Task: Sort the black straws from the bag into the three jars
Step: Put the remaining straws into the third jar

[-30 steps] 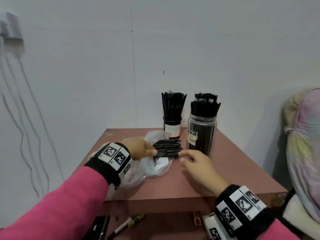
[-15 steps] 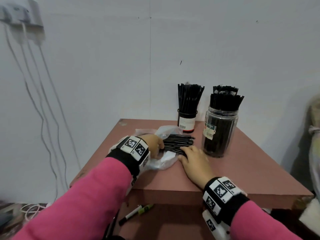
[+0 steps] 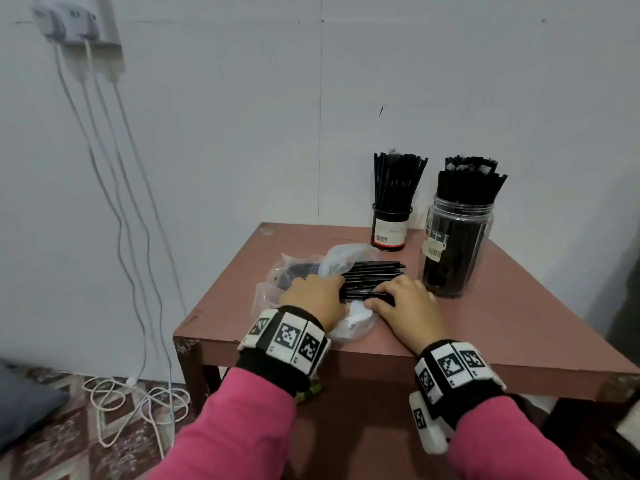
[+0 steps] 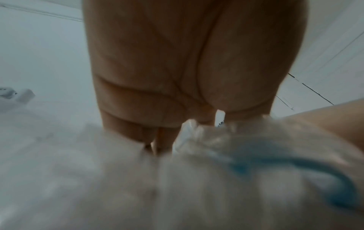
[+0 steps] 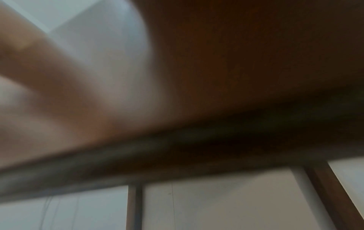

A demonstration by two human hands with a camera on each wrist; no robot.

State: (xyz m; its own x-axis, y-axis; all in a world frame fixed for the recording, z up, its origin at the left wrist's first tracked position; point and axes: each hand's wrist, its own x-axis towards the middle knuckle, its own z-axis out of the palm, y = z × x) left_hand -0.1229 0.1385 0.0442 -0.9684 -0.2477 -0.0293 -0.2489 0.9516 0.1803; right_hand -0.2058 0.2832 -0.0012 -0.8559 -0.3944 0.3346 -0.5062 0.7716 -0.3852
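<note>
A bundle of black straws (image 3: 375, 271) lies on the brown table (image 3: 502, 327), half inside a clear plastic bag (image 3: 349, 252). My left hand (image 3: 329, 289) grips the bag over the straws' left end; in the left wrist view its fingers (image 4: 167, 137) curl down into the bag (image 4: 197, 179). My right hand (image 3: 391, 294) curls over the bundle's near right side, thumb against a straw. Behind stand a small black labelled jar (image 3: 389, 230) and a clear jar (image 3: 453, 251), both full of straws. More straw tops (image 3: 471, 164) show behind the clear jar. The right wrist view is blurred.
Chargers (image 3: 76, 29) hang on the left wall, with white cables (image 3: 138, 403) running down to the patterned floor. A dark cushion (image 3: 24, 407) lies at lower left. Something green (image 3: 310, 393) shows under the table's front edge, near my left wrist.
My right hand has moved left onto the straw bundle and closed over it. The left hand has stayed on the bag. The head view has swung left and down.
</note>
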